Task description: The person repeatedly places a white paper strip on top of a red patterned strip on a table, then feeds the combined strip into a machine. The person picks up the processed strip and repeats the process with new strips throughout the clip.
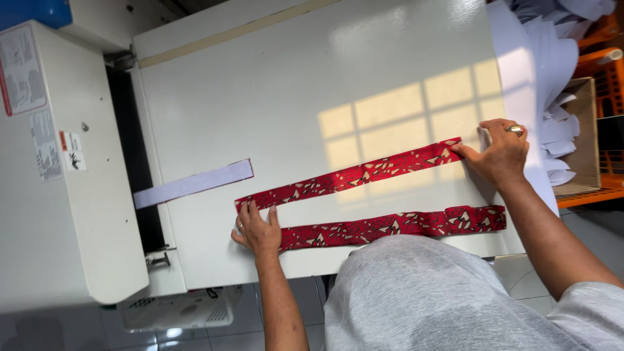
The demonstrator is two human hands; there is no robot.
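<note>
On the counter: two long red patterned fabric strips lie roughly side by side on the white counter [292, 78], both running from lower left to upper right.
Upper strip: the upper red strip [351, 174] lies flat and slanted, crossing a patch of window-shaped sunlight [403, 107].
Lower strip: the lower red strip [396, 225] lies nearer the person, well apart from the upper one, its right end slightly rumpled.
Left hand: the left hand [257, 231] rests palm down between the two strips' left ends; its fingers are spread flat and touch the upper strip's left end, so its grip is open and closed around nothing.
Right hand: the right hand [499, 151], with a ring on one finger, presses on the upper strip's right end; fingertips lie on the cloth, and I cannot tell whether they pinch it or only pin it down.
White strip: a pale white strip [193, 184] lies to the left, reaching out from the dark slot of the white machine [58, 214].
Right edge: a heap of white cut pieces [549, 58] sits beside an orange rack [601, 52].
Person: a grey shirt [422, 292] fills the lower view.
</note>
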